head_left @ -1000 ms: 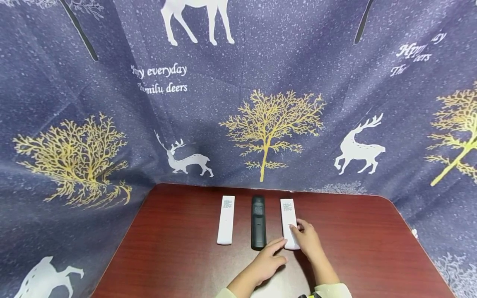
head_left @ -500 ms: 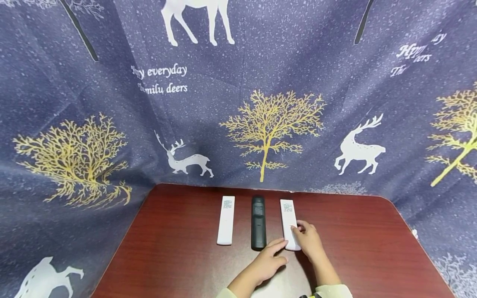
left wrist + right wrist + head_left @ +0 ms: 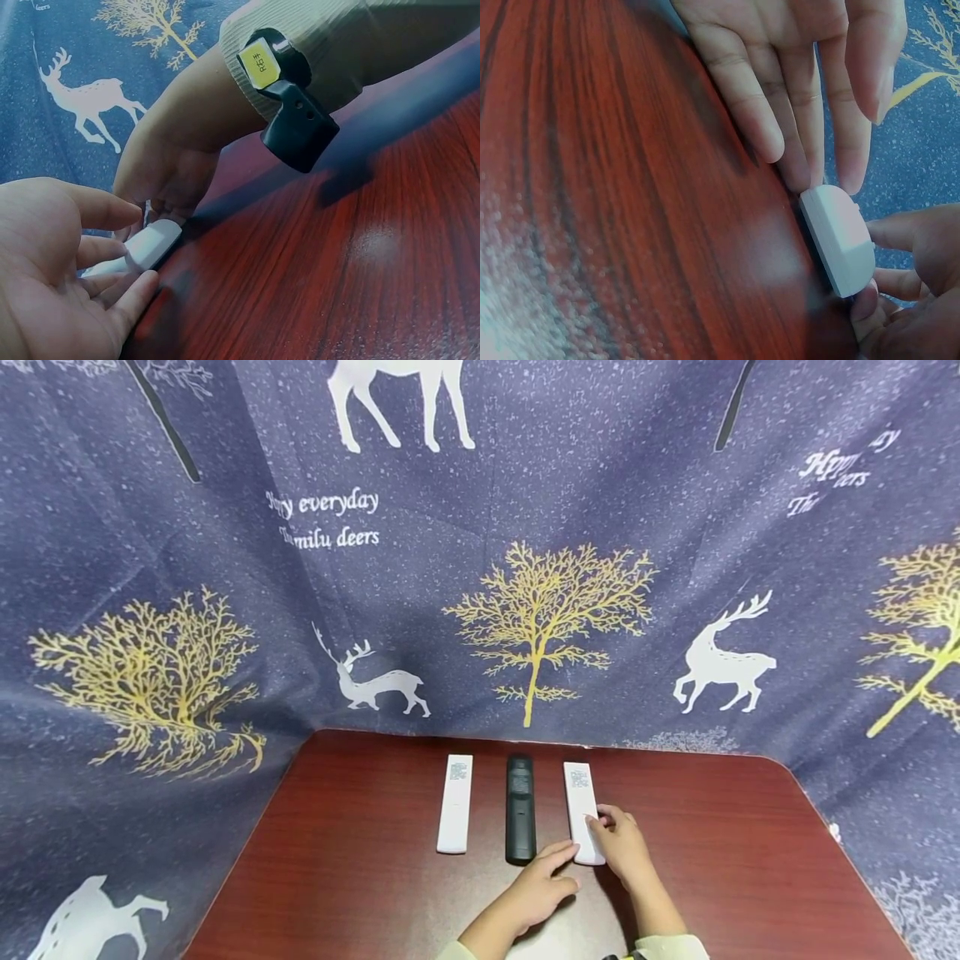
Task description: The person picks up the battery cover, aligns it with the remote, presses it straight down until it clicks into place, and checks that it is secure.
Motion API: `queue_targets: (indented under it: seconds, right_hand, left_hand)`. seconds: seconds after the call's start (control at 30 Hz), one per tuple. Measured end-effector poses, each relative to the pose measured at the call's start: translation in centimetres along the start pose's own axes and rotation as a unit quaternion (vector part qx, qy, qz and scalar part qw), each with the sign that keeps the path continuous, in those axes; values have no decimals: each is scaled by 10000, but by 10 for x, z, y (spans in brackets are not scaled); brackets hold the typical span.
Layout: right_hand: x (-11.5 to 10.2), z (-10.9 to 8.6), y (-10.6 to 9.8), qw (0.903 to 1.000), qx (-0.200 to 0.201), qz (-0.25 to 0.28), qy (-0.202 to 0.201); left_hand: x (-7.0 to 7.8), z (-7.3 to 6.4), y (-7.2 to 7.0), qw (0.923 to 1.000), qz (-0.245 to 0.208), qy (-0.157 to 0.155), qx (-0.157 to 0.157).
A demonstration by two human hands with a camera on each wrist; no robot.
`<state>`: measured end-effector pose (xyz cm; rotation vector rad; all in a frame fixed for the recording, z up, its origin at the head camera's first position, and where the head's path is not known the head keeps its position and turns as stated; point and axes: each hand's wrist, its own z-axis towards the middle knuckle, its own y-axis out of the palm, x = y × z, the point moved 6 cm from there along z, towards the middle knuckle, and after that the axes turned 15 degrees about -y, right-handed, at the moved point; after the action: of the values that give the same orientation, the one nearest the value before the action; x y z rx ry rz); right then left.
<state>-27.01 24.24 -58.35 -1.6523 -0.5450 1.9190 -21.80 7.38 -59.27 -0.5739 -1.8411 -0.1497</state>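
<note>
Three remote controls lie in a row on the table, backs up. The white remote control on the right (image 3: pixel 580 797) has a printed label at its far end and is under both hands. My right hand (image 3: pixel 621 843) grips its near part, thumb on top and fingers along the right side. My left hand (image 3: pixel 531 893) touches its near left corner with extended fingertips, the thumb held apart. In the right wrist view, the white end of this remote (image 3: pixel 840 240) sits between the left fingertips and the gripping right hand (image 3: pixel 922 285).
A black remote control (image 3: pixel 520 818) lies left of the hands, and another white remote control (image 3: pixel 454 806) farther left. The dark red wooden table (image 3: pixel 337 860) meets a blue cloth backdrop (image 3: pixel 420 568) with deer and trees. A black wrist camera (image 3: pixel 296 127) sits on the right sleeve.
The right-hand white remote has shifted very slightly toward the near side, with both hands staying on it. The other two remotes have not moved.
</note>
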Motion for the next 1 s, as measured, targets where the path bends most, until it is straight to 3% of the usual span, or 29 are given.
queue_targets:
  seconds: [0.47,1.0]
  right_hand:
    - [0,0,-1,9993,-41,357,142]
    - [-1,-2,-2,9976,-155,626,263]
  left_hand:
    - [-2,-1,2,9968,-772,-119,-173]
    - [-1,-3,2,9934,-1100,-293,161]
